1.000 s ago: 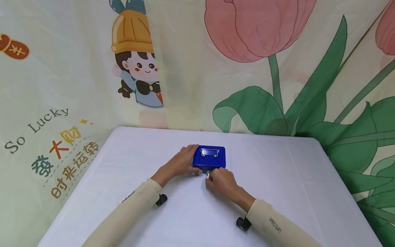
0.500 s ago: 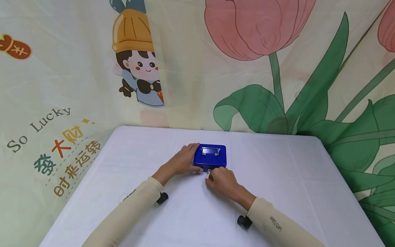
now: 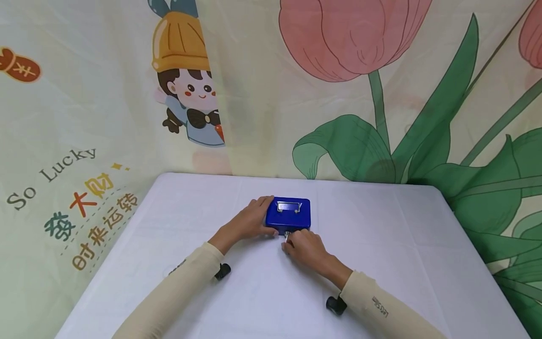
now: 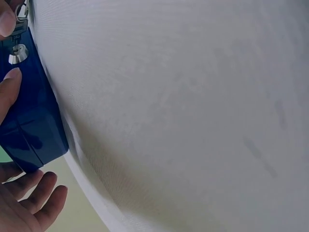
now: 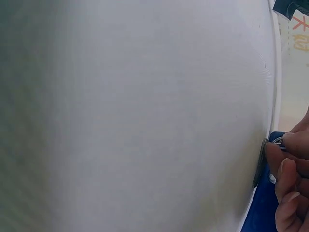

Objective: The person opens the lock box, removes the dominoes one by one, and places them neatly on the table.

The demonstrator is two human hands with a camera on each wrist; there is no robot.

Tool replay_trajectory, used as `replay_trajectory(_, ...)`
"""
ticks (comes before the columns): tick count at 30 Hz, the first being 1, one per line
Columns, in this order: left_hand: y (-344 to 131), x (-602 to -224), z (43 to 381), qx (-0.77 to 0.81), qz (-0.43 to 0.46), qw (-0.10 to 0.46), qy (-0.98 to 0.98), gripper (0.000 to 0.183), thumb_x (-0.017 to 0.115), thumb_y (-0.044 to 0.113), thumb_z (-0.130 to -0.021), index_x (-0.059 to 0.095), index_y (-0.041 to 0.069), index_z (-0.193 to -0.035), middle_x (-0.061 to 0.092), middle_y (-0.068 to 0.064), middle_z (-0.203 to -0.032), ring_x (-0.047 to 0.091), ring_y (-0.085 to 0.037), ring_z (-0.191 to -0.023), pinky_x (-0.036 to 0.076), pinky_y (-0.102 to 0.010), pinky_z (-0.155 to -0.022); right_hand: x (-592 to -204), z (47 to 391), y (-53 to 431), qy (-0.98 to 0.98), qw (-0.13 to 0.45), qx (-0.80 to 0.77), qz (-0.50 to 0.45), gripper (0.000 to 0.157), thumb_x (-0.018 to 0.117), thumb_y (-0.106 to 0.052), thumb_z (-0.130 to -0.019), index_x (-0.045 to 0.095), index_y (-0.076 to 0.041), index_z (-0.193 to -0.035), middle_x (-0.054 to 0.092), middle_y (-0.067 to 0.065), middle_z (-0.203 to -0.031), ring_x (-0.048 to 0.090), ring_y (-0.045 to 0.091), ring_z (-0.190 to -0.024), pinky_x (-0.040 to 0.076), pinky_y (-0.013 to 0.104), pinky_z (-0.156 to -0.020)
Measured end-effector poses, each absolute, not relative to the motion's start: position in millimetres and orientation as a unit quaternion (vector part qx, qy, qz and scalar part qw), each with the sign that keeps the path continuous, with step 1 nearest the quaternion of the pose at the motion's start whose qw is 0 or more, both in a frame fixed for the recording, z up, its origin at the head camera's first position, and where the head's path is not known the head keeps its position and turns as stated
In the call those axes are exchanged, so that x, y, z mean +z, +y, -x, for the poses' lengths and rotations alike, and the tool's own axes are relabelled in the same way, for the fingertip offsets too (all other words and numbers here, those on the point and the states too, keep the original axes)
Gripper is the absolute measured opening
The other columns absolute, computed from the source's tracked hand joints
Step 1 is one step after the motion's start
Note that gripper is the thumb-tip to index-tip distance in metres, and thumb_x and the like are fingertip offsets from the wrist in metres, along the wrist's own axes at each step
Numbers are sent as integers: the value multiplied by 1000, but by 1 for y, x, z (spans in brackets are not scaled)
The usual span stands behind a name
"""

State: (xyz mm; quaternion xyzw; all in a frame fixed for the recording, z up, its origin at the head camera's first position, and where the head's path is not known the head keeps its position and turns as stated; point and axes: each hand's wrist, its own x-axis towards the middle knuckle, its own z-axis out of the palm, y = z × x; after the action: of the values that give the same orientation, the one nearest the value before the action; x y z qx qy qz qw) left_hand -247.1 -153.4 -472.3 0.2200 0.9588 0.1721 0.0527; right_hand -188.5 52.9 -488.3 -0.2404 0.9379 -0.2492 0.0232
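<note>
A blue metal cash box (image 3: 288, 221) with a silver handle (image 3: 289, 206) on its closed lid stands on the white-covered table. My left hand (image 3: 251, 220) holds the box at its left side, thumb on the front face and fingers round the side. In the left wrist view, a round silver lock (image 4: 18, 54) sticks out of the front near the thumb. My right hand (image 3: 306, 247) pinches a small key (image 4: 19, 26) at this lock, its blade reaching the lock face. In the right wrist view a metal ring (image 5: 277, 141) shows between thumb and forefinger.
The white tablecloth (image 3: 368, 263) spreads around the box. Behind the table hangs a printed curtain (image 3: 254, 94) with tulips and a cartoon figure. Small black devices sit under both wrists, one at the left sleeve (image 3: 182, 282) and one at the right sleeve (image 3: 381, 301).
The head view has shifted very slightly. Both hands stay in the same places at the cash box, the right still pinching the key at the lock.
</note>
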Motion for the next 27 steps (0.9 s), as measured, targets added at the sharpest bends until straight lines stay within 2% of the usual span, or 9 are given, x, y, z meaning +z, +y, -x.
replay_trajectory(11, -155, -474, 245, 174, -221, 47, 958, 110, 84, 51, -77, 25, 7, -158, 36, -14, -159, 42, -34, -139, 39, -49, -115, -485, 189, 54, 939, 17, -248, 240, 21, 73, -19, -93, 74, -13, -73, 53, -9, -54, 47, 6, -52, 39, 22, -50)
replay_trajectory(18, -156, -474, 246, 172, -222, 47, 959, 109, 84, 51, -78, 25, 7, -159, 37, -14, -159, 43, -33, -138, 39, -49, -115, -486, 190, 54, 940, 23, -242, 240, 18, 72, -20, -93, 76, -13, -77, 56, -11, -57, 49, 5, -54, 42, 20, -52)
replay_trajectory(27, -155, -470, 245, 172, -227, 43, 958, 108, 84, 49, -78, 26, 6, -158, 37, -15, -159, 43, -34, -138, 38, -48, -116, -486, 193, 54, 939, 7, -249, 238, 21, 72, -19, -93, 73, -13, -73, 54, -10, -55, 47, 5, -52, 40, 21, -49)
